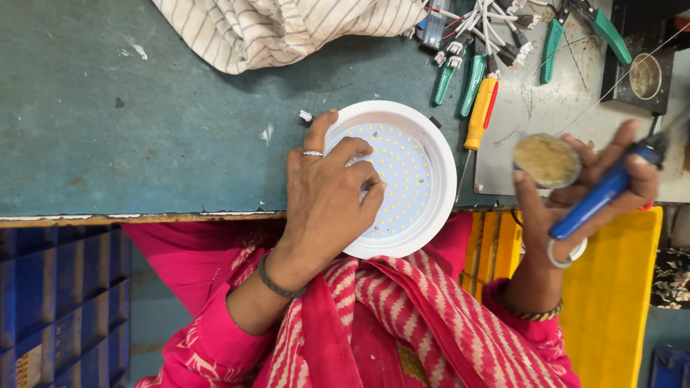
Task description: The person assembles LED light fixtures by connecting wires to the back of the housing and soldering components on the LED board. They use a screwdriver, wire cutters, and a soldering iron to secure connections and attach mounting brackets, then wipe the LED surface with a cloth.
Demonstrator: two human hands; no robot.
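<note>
A round white lamp housing (431, 154) with a disc of many small yellow LED chips (406, 169) lies at the front edge of the teal bench (144, 136). My left hand (323, 205) rests on it with fingers curled onto the LED disc and the thumb at the rim, holding it down. To the right, my right hand (578, 190) holds a blue-handled soldering tool (600, 194) across the palm. Its fingers also pinch a small round tin of yellowish-brown paste (548, 159). The tool's tip is out of sight behind the hand.
A striped cloth (287, 29) lies at the back. Green-handled pliers (471, 79), a yellow screwdriver (480, 115) and a bundle of white wires (489, 25) sit beside a scratched metal plate (553, 100). A black holder with a round cup (645, 75) stands far right. Blue crate (57, 302) and yellow crate (614, 287) below.
</note>
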